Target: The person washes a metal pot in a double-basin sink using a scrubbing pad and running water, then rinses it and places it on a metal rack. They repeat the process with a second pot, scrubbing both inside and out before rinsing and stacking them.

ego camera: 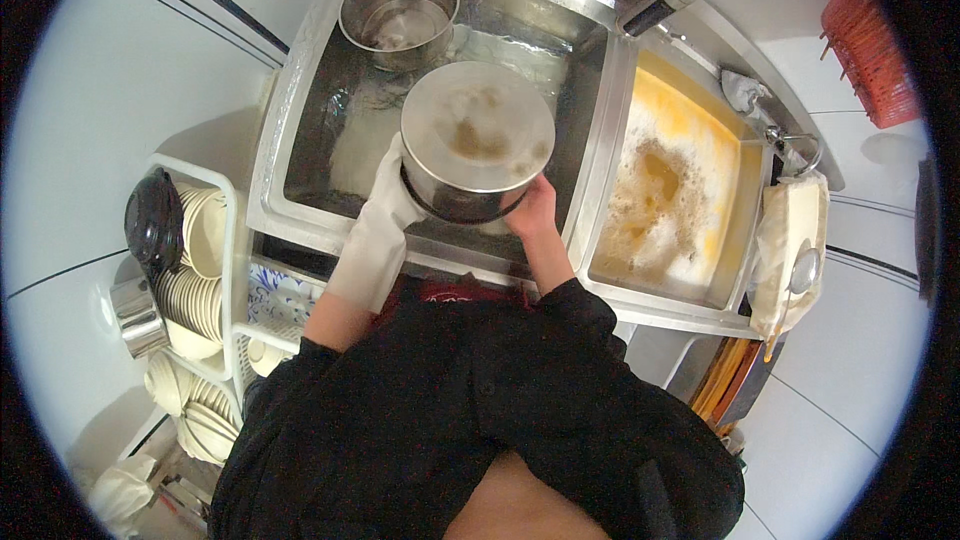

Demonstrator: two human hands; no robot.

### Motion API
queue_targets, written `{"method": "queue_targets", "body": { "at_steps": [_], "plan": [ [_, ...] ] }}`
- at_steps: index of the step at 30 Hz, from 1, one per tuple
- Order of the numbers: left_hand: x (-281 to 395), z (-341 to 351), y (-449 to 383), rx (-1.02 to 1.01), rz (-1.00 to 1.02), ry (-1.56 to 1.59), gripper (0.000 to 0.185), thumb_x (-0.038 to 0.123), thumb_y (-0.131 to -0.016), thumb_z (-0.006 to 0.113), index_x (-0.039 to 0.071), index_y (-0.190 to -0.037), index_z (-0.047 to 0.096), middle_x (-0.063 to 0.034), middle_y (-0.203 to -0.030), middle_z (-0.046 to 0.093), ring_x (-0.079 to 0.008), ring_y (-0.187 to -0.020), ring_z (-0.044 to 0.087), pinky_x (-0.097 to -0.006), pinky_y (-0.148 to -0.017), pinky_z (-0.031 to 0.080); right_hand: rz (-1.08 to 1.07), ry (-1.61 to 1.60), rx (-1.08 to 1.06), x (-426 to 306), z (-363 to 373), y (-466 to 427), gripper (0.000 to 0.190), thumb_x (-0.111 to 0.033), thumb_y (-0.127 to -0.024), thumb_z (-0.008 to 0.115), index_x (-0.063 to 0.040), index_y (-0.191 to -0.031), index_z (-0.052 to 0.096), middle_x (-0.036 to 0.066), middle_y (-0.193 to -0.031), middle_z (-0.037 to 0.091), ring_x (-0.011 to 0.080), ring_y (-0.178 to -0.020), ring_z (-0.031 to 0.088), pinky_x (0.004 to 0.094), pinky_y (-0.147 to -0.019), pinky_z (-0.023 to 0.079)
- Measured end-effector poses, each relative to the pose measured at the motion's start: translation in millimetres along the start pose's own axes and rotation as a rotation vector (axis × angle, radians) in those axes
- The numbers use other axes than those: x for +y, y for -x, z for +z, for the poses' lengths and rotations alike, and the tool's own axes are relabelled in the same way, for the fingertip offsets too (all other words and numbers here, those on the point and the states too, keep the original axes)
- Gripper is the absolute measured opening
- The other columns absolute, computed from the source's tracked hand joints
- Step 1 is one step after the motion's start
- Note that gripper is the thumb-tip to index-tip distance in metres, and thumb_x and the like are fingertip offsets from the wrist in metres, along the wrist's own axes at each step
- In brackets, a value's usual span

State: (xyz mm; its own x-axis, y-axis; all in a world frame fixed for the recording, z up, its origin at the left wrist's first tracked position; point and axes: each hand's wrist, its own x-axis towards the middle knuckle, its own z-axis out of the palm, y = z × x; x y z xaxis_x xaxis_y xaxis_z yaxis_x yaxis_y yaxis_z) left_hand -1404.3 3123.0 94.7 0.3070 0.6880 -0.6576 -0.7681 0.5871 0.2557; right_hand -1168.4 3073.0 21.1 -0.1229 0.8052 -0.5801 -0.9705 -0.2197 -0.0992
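Note:
Both my hands hold a round steel vessel (480, 127) over the left sink basin (574, 142). A brown-stained round surface faces up at me; I cannot tell whether it is a lid, the inside or an upturned bottom. My left hand (397, 187), in a long white glove, grips the left side. My bare right hand (532, 204) holds the lower right edge, its fingers partly hidden. Behind the vessel, a steel pot (401, 7) stands in the basin's far left corner, with clear-looking liquid inside. Water appears to cover the basin floor.
A second basin (727, 240) on the right holds foamy yellowish water. A faucet (649, 7) rises behind the divider. White dish racks (236, 240) with stacked cream plates (191, 300) stand left. A small strainer (805, 270) lies at right, below a red basket (874, 52).

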Motion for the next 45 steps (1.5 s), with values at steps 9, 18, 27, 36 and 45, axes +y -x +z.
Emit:
{"method": "queue_targets", "body": {
  "at_steps": [9,18,27,36,45],
  "plan": [
    [52,44,72,0.437,0.486,-0.396,0.048,0.051,-0.095,0.071,0.007,-0.113,0.070,-0.0032,-0.098,0.069,-0.0125,-0.079,0.063,-0.0275,-0.071,0.051,-0.554,1.616,-0.088,-11,-34,-117,0.044,-0.032,-0.096,0.070,-0.011,-0.132,0.058,0.011,-0.120,0.067,0.0236,-0.105,0.065,0.0423,-0.079,0.054],
    [66,57,151,0.622,0.672,-1.520,0.048,0.051,-0.096,0.069,0.004,-0.104,0.075,-0.0097,-0.089,0.072,-0.0173,-0.082,0.063,-0.0311,-0.082,0.049,-0.876,3.027,-0.340,63,144,-204,0.029,-0.025,-0.086,0.073,-0.014,-0.112,0.074,0.008,-0.115,0.073,0.0299,-0.107,0.068,0.0527,-0.081,0.051],
    [55,42,141,0.619,0.666,-1.710,0.043,0.045,-0.098,0.066,0.004,-0.101,0.076,-0.0163,-0.089,0.071,-0.0296,-0.084,0.070,-0.0361,-0.079,0.052,-1.356,3.831,0.725,20,-40,-257,0.039,-0.022,-0.100,0.051,-0.011,-0.135,0.064,0.016,-0.136,0.061,0.0340,-0.127,0.055,0.0534,-0.099,0.039],
    [47,30,124,0.564,0.630,-1.776,0.047,0.048,-0.097,0.065,0.002,-0.090,0.074,-0.0233,-0.083,0.069,-0.0405,-0.082,0.068,-0.0455,-0.072,0.052,-0.711,4.298,-0.513,-17,-96,-153,0.045,-0.017,-0.098,0.057,-0.007,-0.142,0.058,0.021,-0.145,0.054,0.0411,-0.132,0.051,0.0631,-0.111,0.035],
    [42,38,110,0.597,0.589,-1.875,0.054,0.052,-0.098,0.062,0.000,-0.086,0.072,-0.0249,-0.079,0.066,-0.0424,-0.080,0.066,-0.0465,-0.072,0.050,0.061,4.007,-0.809,30,-73,-104,0.030,-0.013,-0.094,0.066,-0.004,-0.122,0.072,0.027,-0.124,0.066,0.0458,-0.112,0.064,0.0695,-0.103,0.042]
  ]
}}
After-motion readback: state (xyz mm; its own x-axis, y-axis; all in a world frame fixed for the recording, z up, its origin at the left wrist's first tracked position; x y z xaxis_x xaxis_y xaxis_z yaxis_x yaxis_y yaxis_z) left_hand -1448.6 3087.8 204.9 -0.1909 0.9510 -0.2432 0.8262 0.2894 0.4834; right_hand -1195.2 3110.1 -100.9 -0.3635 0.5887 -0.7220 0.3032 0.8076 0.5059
